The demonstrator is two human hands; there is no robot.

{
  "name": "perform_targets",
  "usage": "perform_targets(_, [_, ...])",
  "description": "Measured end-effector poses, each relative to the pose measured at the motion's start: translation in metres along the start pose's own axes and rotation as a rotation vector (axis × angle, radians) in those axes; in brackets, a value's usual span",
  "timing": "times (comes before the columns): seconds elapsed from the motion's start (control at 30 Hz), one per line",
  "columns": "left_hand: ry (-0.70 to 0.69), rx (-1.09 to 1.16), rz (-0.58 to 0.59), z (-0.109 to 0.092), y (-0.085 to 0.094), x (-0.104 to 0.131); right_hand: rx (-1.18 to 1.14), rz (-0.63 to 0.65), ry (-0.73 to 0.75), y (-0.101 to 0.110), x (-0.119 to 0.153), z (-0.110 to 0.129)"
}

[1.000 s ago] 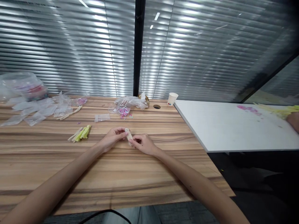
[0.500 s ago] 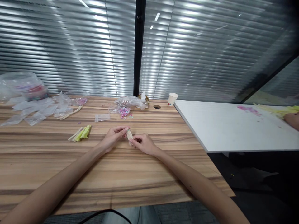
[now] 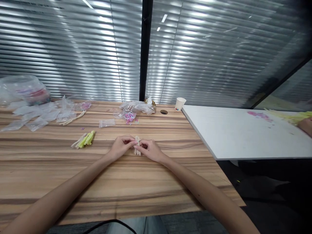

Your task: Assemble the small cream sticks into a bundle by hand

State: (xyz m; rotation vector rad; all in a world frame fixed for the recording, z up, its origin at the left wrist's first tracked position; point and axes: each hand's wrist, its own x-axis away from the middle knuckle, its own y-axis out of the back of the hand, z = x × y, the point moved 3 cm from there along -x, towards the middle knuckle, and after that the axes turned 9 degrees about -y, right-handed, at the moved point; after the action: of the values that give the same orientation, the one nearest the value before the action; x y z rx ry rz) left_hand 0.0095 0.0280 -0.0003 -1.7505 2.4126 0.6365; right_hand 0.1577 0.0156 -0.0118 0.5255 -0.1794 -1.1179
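Two hands, left [image 3: 121, 147] and right [image 3: 150, 150], meet mid-desk [image 3: 136, 182], fingers pinching one small pale bundle [image 3: 137, 145] between them.

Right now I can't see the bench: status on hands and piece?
Left hand and right hand both pinch the pale bundle over the wood table. Green bundles to the left, apart. Nothing between.

The left hand [image 3: 121, 147] and the right hand [image 3: 149, 150] met over the wooden surface [image 3: 136, 182], fingertips pinching a small pale bundle [image 3: 137, 145] held between them. Left of the left hand lay a yellow-green bundle [image 3: 84, 139]. Beyond both hands sat clear plastic bags [image 3: 133, 110], and a paper cup [image 3: 180, 104] stood beyond the right hand.
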Motion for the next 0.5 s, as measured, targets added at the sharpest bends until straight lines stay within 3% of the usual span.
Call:
perform_targets(0.17, [-0.23,-0.302,-0.004,-0.015,0.001,0.004,-0.087,-0.02,-0.035,-0.001,0.0,-0.001])
perform_targets(0.3, [-0.325,-0.327,-0.041,-0.025,0.005,0.005,-0.273,-0.073,-0.135,-0.001,-0.002,-0.005])
perform_targets(0.4, [-0.278,-0.142,-0.033,-0.024,0.009,0.004,-0.311,-0.152,-0.148,0.002,-0.003,-0.006])
perform_targets(0.5, [-0.106,0.109,-0.004,-0.015,0.008,0.001,-0.25,-0.244,-0.109,0.006,-0.002,-0.006])
